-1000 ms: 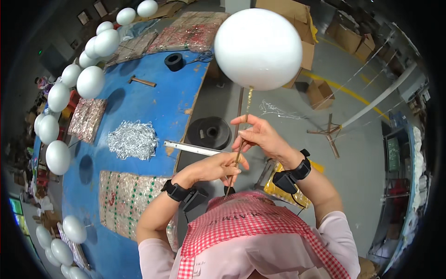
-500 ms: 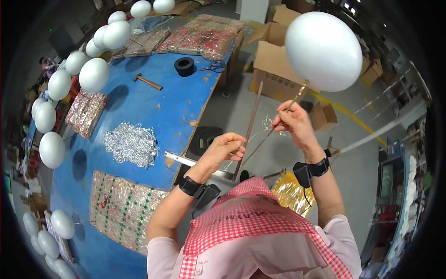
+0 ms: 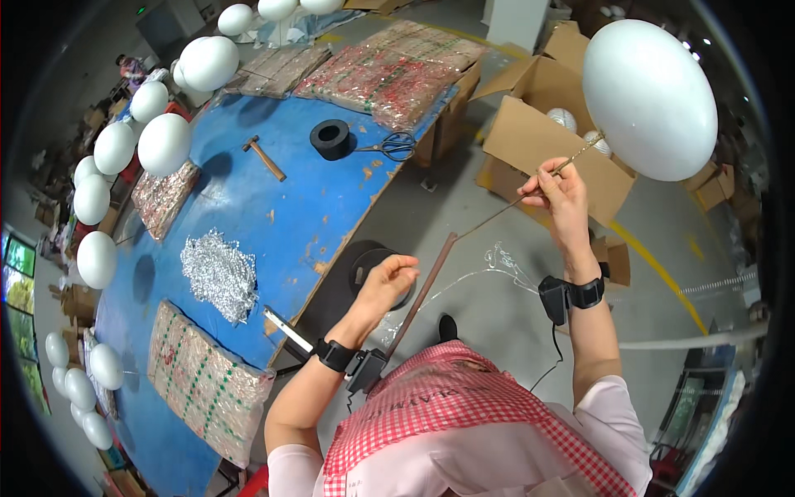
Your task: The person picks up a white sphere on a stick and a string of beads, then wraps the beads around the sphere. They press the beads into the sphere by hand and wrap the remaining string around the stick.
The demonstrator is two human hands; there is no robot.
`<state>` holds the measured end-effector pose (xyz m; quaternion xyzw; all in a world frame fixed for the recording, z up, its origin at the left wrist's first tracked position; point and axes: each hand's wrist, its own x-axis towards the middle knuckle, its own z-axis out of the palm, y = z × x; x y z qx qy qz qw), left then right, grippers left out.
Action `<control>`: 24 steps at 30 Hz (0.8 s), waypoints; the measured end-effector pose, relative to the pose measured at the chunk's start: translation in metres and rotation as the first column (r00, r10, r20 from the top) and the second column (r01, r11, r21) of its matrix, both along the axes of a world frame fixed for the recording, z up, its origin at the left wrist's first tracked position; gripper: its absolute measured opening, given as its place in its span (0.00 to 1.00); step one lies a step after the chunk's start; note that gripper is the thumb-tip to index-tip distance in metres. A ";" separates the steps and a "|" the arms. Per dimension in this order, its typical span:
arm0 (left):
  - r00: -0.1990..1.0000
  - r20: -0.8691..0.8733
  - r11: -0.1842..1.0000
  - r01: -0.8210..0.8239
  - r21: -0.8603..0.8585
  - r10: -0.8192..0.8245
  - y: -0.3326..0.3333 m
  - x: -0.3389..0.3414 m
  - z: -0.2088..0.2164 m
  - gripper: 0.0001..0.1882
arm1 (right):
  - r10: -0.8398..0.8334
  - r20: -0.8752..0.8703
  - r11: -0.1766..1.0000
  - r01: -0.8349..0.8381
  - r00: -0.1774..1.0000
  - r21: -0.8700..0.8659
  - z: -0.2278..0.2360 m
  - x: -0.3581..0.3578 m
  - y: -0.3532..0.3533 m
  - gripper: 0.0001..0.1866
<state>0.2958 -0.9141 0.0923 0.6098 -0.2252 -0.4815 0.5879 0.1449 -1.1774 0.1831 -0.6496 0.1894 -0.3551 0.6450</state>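
Head view, looking down over a red-checked apron (image 3: pixel 464 414). Right hand (image 3: pixel 556 195) raised to the upper right, fingers (image 3: pixel 538 180) pinched on a thin stick (image 3: pixel 505 214) just below the large white foam egg (image 3: pixel 650 99) spiked on its tip. Egg held high over an open cardboard box (image 3: pixel 530 124), off the desk edge. Left hand (image 3: pixel 385 286) lower, above a black spool (image 3: pixel 364 263) on the floor, fingers curled thumb to forefinger; impossible to tell whether anything thin sits between them. Near it, a brown rod (image 3: pixel 422 294) slanting down toward the apron, and a wispy clear strand (image 3: pixel 497 261) trailing over the grey floor.

By the look of it, early on for this piece: egg surface bare, smooth and matte, no covering anywhere on it. Wrapping or decorating, if any, all yet to do. Plenty of similar bare eggs (image 3: pixel 166 142) on sticks ringing the far side of the blue desk (image 3: pixel 273 215).

On the desk: a crinkly heap of silver tinsel (image 3: pixel 219 273), glittery; flat clear packets of sequin trim (image 3: pixel 203 381), shiny red, green and gold; a wooden-handled hammer (image 3: pixel 265 157); a black tape roll (image 3: pixel 331 139), squat and round; scissors (image 3: pixel 396 147). Desk paint scuffed, bare wood showing along the edge.
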 end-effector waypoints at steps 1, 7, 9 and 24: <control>1.000 -0.002 1.000 -0.019 0.013 0.019 -0.016 -0.002 0.000 0.14 | 0.020 0.004 1.000 -0.020 1.000 0.007 -0.002 0.005 -0.016 0.05; 0.993 0.120 0.999 -0.014 0.042 0.009 -0.089 -0.012 -0.014 0.18 | 0.151 -0.004 0.984 -0.150 0.988 0.094 -0.012 0.026 -0.078 0.04; 0.994 0.106 0.999 -0.029 0.038 0.025 -0.103 -0.015 -0.009 0.18 | 0.188 0.005 0.975 -0.187 0.982 0.116 -0.019 0.032 -0.087 0.04; 0.998 -0.065 0.999 -0.017 0.047 0.020 -0.127 -0.014 0.005 0.13 | 0.506 -0.024 0.832 -0.481 0.862 0.277 -0.043 0.072 -0.124 0.05</control>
